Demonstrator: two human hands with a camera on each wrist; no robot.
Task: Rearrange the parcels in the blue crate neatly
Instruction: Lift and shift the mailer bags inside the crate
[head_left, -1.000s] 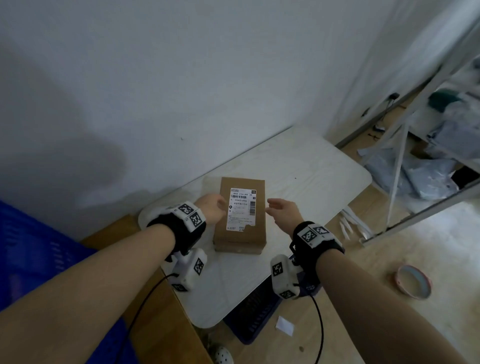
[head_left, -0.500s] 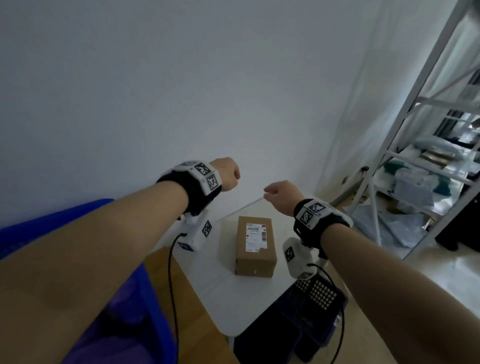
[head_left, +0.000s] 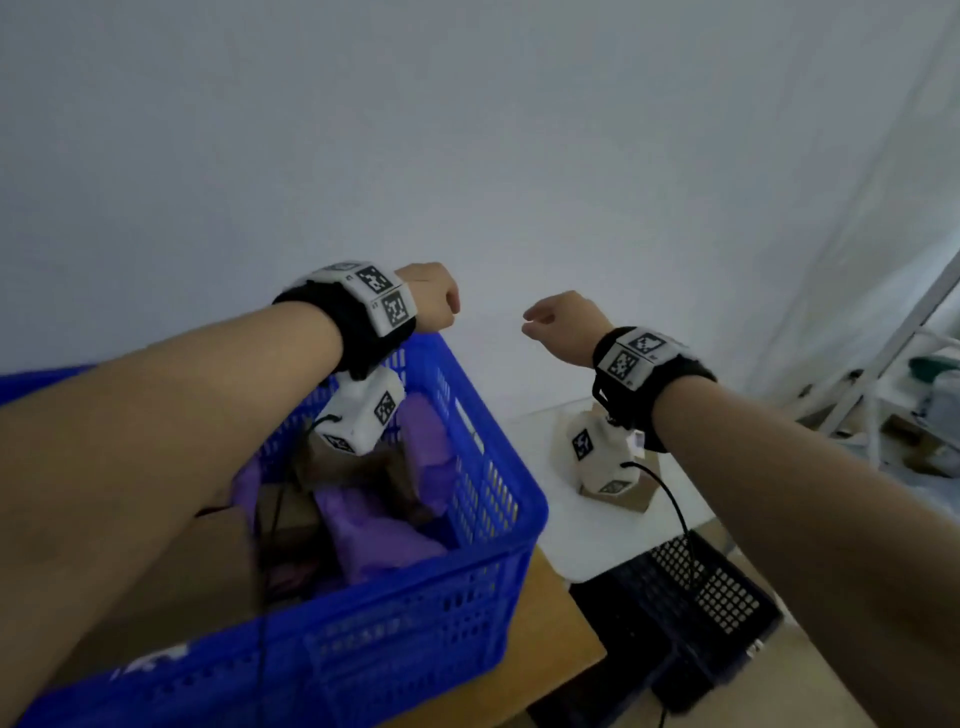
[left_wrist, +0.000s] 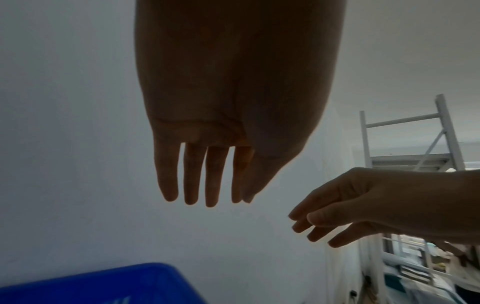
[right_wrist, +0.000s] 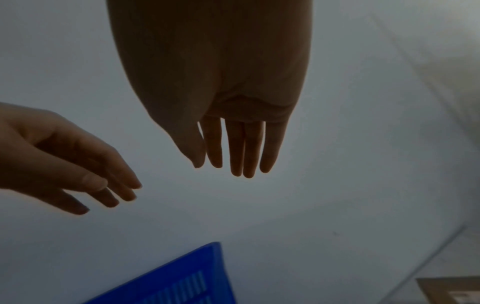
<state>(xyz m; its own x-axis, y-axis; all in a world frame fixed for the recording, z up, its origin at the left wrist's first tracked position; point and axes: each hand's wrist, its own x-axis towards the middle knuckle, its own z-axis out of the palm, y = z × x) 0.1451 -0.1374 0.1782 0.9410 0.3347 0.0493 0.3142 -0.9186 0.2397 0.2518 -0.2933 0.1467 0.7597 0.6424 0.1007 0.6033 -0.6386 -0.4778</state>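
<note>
The blue crate stands at lower left on a wooden surface, holding purple bagged parcels and brown cardboard boxes in a jumble. My left hand hovers above the crate's far corner, fingers straight and relaxed, empty, as the left wrist view confirms. My right hand floats to its right over the gap beside the white table, fingers loosely extended and empty. A cardboard box with a label sits on the white table, mostly hidden behind my right wrist camera.
A white wall fills the background. A black perforated crate sits on the floor below the table. A white metal shelf rack with bagged goods stands at the right. The wooden surface extends past the crate's near corner.
Both hands let go of the labelled box on the white table, rose, and swung left toward the blue crate. The view turned left, bringing the crate's inside into sight.
</note>
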